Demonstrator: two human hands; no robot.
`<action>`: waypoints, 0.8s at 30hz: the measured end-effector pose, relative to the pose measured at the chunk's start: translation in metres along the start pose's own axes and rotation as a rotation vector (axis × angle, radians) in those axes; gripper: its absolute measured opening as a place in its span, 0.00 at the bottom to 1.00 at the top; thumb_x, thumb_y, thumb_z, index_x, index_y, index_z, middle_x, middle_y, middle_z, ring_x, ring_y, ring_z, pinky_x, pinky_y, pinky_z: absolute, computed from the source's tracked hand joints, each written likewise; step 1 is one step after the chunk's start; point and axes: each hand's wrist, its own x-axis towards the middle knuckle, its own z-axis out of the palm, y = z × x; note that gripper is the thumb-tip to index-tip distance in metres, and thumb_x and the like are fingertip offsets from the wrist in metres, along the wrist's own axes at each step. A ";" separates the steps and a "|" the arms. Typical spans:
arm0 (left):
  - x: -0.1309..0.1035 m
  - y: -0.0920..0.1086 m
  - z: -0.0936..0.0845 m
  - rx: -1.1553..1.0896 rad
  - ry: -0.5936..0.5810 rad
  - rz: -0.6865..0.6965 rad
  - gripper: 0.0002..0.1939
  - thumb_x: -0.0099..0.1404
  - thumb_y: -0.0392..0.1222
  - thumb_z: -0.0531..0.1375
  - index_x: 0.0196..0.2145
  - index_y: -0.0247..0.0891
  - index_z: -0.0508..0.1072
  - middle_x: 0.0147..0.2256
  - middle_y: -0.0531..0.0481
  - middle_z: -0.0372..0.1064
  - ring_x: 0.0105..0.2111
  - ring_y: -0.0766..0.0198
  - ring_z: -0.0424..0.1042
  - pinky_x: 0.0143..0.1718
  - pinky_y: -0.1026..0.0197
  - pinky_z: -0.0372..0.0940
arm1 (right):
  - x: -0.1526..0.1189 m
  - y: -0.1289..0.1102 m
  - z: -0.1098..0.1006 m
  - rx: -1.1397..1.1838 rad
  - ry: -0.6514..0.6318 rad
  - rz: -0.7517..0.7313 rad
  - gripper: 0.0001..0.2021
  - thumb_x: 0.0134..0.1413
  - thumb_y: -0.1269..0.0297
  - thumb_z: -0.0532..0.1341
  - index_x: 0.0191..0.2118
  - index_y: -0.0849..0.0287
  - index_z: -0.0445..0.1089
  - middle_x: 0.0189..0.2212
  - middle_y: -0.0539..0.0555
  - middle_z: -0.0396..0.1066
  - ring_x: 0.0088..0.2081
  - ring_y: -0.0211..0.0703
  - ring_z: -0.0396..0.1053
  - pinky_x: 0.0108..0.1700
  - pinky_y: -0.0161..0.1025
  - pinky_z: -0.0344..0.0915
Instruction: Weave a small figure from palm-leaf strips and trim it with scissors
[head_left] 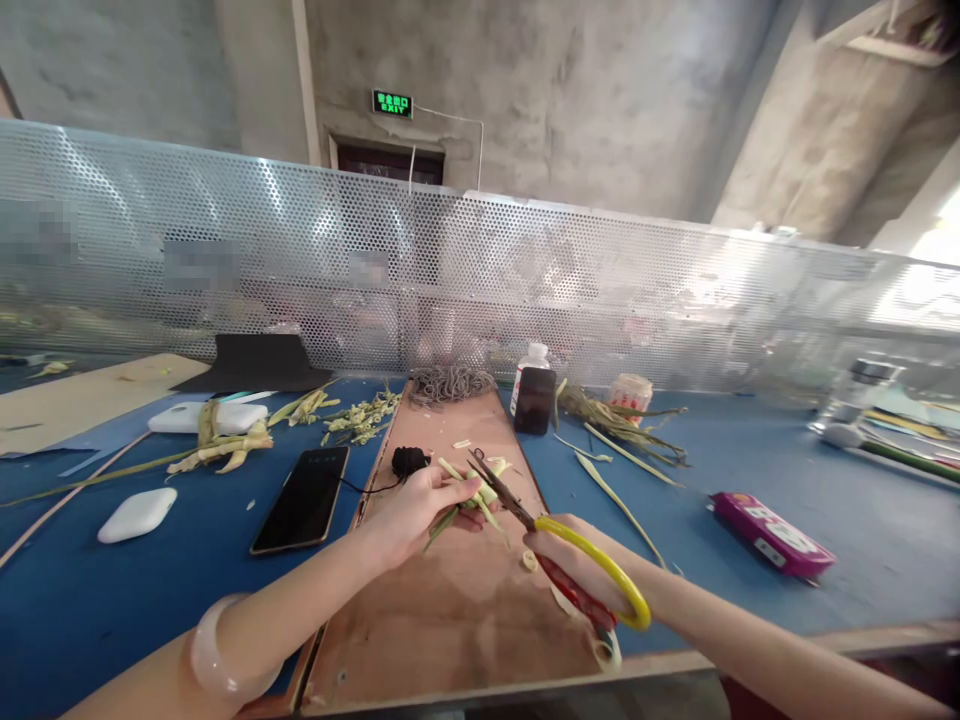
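My left hand (424,505) pinches a small bundle of pale green, husk-like plant strips (486,490) above the brown board (450,620). My right hand (574,562) is wrapped round the handles of scissors (596,553) with one yellow and one red loop. The dark blades point up and left and are slightly parted, with their tips close to the bundle. Whether they touch it I cannot tell. Behind my left hand lies a small ball of black cord (410,461). A cut ring-like piece (530,561) lies beneath the scissors.
A black phone (301,500) and a white case (138,515) lie left. Plant scraps (364,415) and grey cord (452,385) lie farther back. On the right are a white bottle (537,355), dried strips (626,425) and a purple packet (772,535). A perforated metal screen (487,280) stands behind.
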 end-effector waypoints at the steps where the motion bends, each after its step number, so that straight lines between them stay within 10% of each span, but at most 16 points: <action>1: 0.002 0.000 -0.002 -0.003 0.027 -0.002 0.11 0.57 0.43 0.65 0.31 0.31 0.73 0.32 0.41 0.75 0.28 0.63 0.74 0.34 0.61 0.70 | 0.003 -0.002 -0.001 0.007 -0.013 -0.005 0.15 0.55 0.61 0.47 0.19 0.56 0.54 0.07 0.43 0.52 0.08 0.34 0.52 0.12 0.31 0.50; 13: 0.009 0.004 -0.009 -0.023 0.118 0.040 0.09 0.56 0.41 0.66 0.30 0.30 0.75 0.30 0.43 0.75 0.28 0.63 0.73 0.32 0.62 0.71 | 0.016 -0.022 -0.019 -0.001 0.047 -0.038 0.17 0.52 0.58 0.55 0.16 0.56 0.55 0.07 0.44 0.54 0.06 0.34 0.54 0.09 0.31 0.48; 24: -0.011 0.009 0.015 0.058 -0.198 -0.184 0.09 0.59 0.43 0.63 0.31 0.33 0.71 0.31 0.42 0.75 0.25 0.64 0.73 0.27 0.64 0.68 | -0.048 0.011 0.022 0.356 -0.053 0.176 0.21 0.56 0.55 0.48 0.15 0.57 0.57 0.07 0.46 0.53 0.10 0.33 0.53 0.11 0.30 0.48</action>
